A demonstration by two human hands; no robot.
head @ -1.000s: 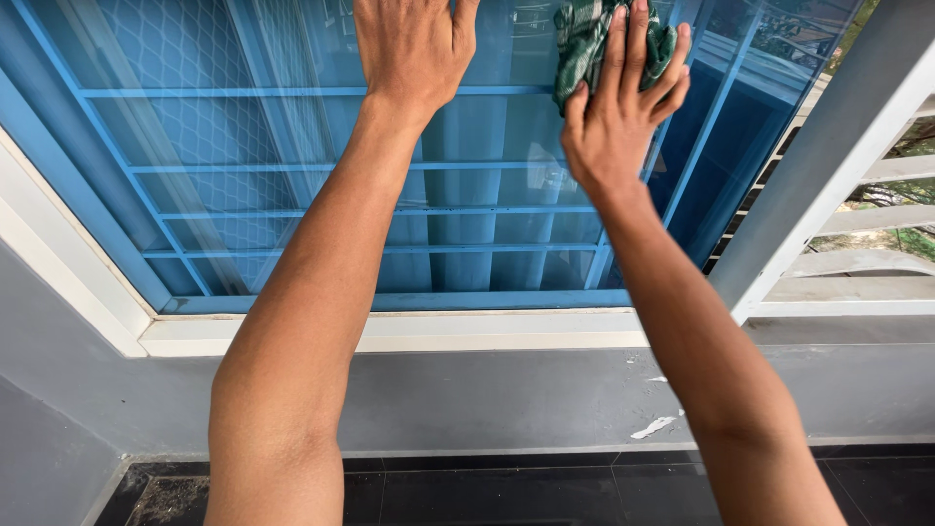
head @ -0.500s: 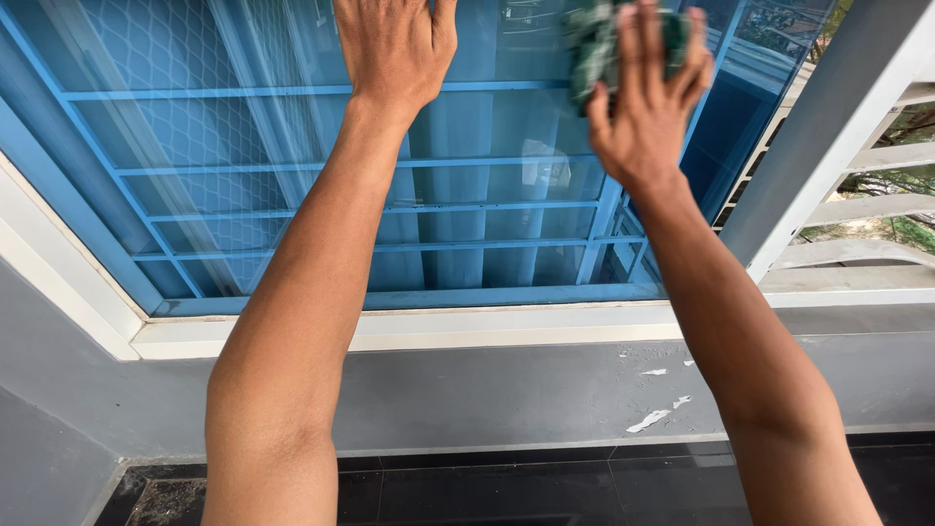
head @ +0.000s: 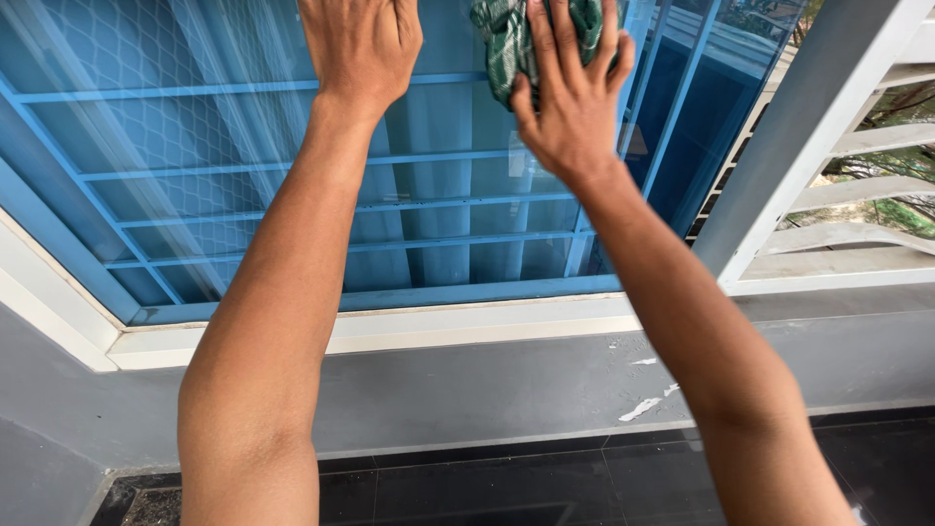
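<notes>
My right hand [head: 570, 93] presses a green checked cloth [head: 504, 39] flat against the blue-tinted window glass [head: 458, 185], near the top of the view. My left hand [head: 358, 44] rests palm-down on the same pane, a little to the left of the cloth, holding nothing. Blue horizontal bars and a mesh curtain show behind the glass. The fingertips of both hands are cut off by the top edge.
A white window sill [head: 390, 326] runs under the pane above a grey wall [head: 467, 390] with flaked paint. A grey and white pillar [head: 808, 127] and white railing slats [head: 867, 205] stand to the right. Dark floor tiles [head: 506, 487] lie below.
My right hand has slid the cloth leftward across the glass, closer to my left hand. The view has shifted a little, and my left hand stays on the pane.
</notes>
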